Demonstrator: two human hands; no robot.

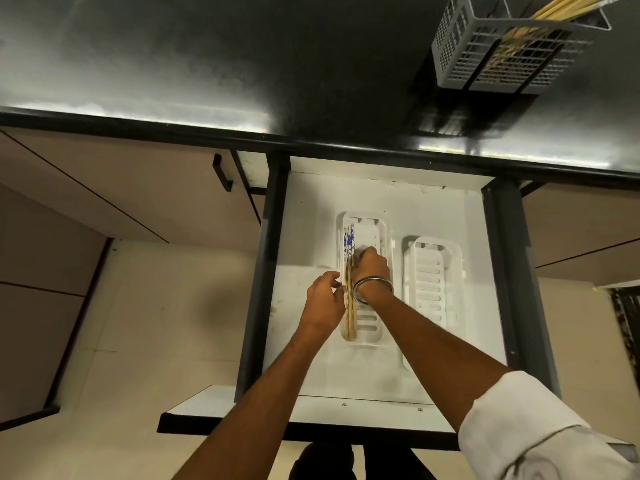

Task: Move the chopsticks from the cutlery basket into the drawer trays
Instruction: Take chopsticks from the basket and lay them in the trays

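Head view: open drawer (381, 199), white-lined, below a dark glossy worktop (207, 64). Two white slotted trays lie inside the drawer; the left tray (375, 327) holds chopsticks (349, 271) along its left edge, the right tray (433, 278) beside it. Right hand (372, 266), fingers curled, grips the chopsticks; left hand (323, 299) pinches them. Cutlery basket (491, 53) with more chopsticks stands on the worktop, behind and right of the drawer. Beige cabinet fronts (121, 188) flank the drawer.

Honestly there's nothing readable anywhere here, no labels, brand names, numbers or signs. Closest thing is the blue-and-white pattern on the top ends of the chopsticks (349, 241) in the left drawer tray (383, 237), middle of the frame, and that's just decoration, not lettering.
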